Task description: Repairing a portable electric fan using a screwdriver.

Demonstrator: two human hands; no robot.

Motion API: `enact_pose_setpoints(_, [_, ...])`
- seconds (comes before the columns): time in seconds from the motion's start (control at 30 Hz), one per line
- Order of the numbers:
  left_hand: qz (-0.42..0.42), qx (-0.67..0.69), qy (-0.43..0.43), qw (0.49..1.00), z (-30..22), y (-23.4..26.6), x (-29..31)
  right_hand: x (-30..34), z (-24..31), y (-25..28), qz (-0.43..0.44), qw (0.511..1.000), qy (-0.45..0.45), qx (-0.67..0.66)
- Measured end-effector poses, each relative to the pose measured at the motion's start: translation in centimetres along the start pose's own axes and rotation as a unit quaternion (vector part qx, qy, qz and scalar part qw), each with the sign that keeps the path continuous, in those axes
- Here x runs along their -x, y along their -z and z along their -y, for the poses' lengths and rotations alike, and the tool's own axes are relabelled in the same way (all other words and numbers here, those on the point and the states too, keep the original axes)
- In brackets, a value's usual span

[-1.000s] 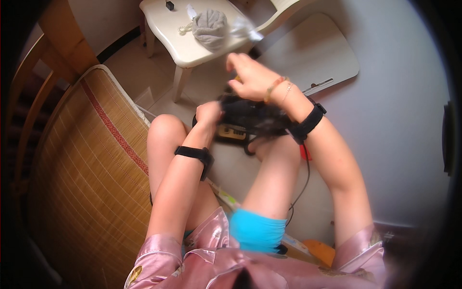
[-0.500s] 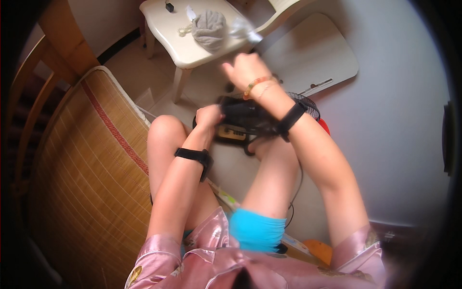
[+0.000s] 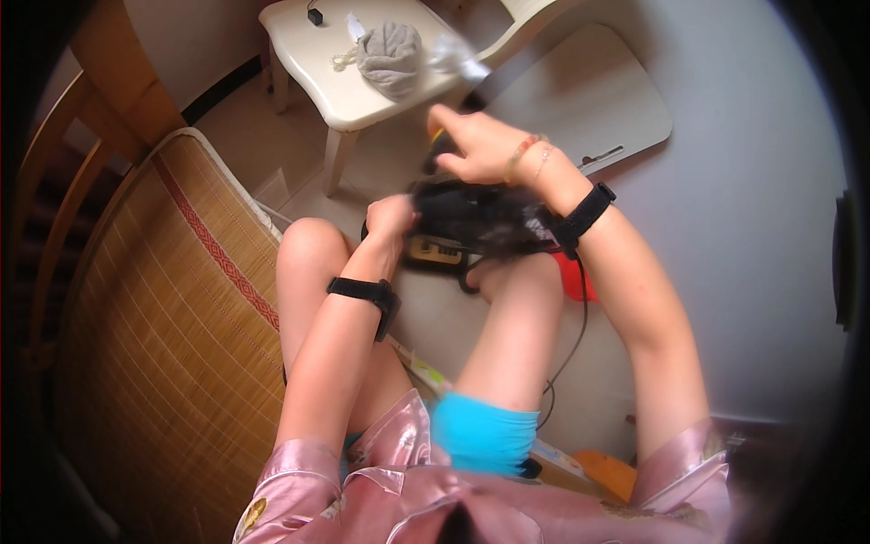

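Observation:
My left hand [image 3: 391, 216] is closed around the left end of a bulky black object [image 3: 480, 216], blurred by motion, its kind unclear. The object sits over my shins, and a black cable [image 3: 580, 335] runs down to the right of my leg. Above it, my right hand [image 3: 480, 145] is closed on a black and yellow tool handle [image 3: 441, 143]; the rest of that tool is blurred or hidden. Under the black object lies an open case [image 3: 437, 251] with a tan inside. A red thing [image 3: 578, 279] shows partly beside my right forearm.
Ahead stands a white chair [image 3: 362, 107] bearing a grey cloth bundle [image 3: 390, 59], a small black block [image 3: 315, 17] and crumpled clear plastic [image 3: 456, 59]. A white board [image 3: 589, 100] leans at the wall. A bamboo mat [image 3: 181, 299] covers the bed at left.
My right hand has turned and shifted a little down, bringing the tool handle into sight. The right forearm has swung rightward, and the red thing now shows more to its left. My left hand keeps its hold.

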State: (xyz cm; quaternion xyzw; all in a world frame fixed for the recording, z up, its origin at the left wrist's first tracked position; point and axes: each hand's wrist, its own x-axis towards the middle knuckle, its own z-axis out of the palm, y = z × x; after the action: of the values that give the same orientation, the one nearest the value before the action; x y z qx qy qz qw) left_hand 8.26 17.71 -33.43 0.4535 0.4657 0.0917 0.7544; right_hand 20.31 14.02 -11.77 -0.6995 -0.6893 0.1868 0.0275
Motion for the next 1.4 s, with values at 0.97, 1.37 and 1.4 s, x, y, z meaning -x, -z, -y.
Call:
enact_pose_setpoints(0.97, [0.008,0.025,0.001,1.000,0.4,0.2,-0.8,-1.2,0.2,-1.3,-0.054,0.998,0.017,-0.032])
enact_pose_setpoints(1.37, [-0.002,0.087,0.025,0.996,0.8,0.5,-0.4,-2.8,2.4,-2.7,-0.143,0.976,-0.157,0.054])
enact_pose_setpoints(1.4, [-0.007,0.067,0.005,0.998,1.7,0.8,-1.3,-2.9,2.6,-2.7,-0.148,0.976,-0.154,0.042])
